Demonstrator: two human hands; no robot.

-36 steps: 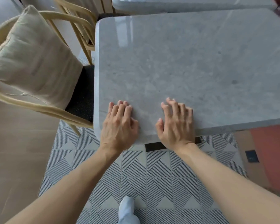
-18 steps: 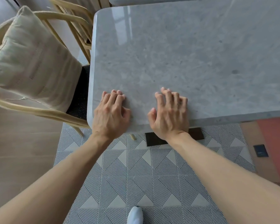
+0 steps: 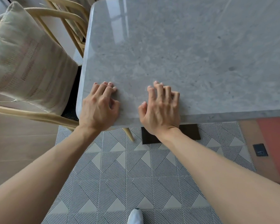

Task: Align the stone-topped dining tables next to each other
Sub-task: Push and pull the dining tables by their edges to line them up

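Both my hands are on the near edge of the grey stone bench [image 3: 176, 54], close to its left corner. Left hand [image 3: 98, 109] sits right by that rounded corner, palm over the rim, fingers [image 3: 103, 88] bunched together and curled, tips pressing the top. Right hand [image 3: 160, 109] is just beside it, a bare strip of stone between the two, fingers [image 3: 158, 89] a bit spread and arched, thumb out toward the left hand. Neither is clamped round anything, they're just resting on the slab, which runs away ahead and off to the right of my fingers.

Left of my left hand there's a chair [image 3: 44, 116] with a cushion [image 3: 27, 65], tucked against the bench's side. Below my wrists is the patterned rug [image 3: 128, 172], with the bench's dark base [image 3: 189, 132] showing just under my right wrist and my shoe [image 3: 135, 216] at the bottom.
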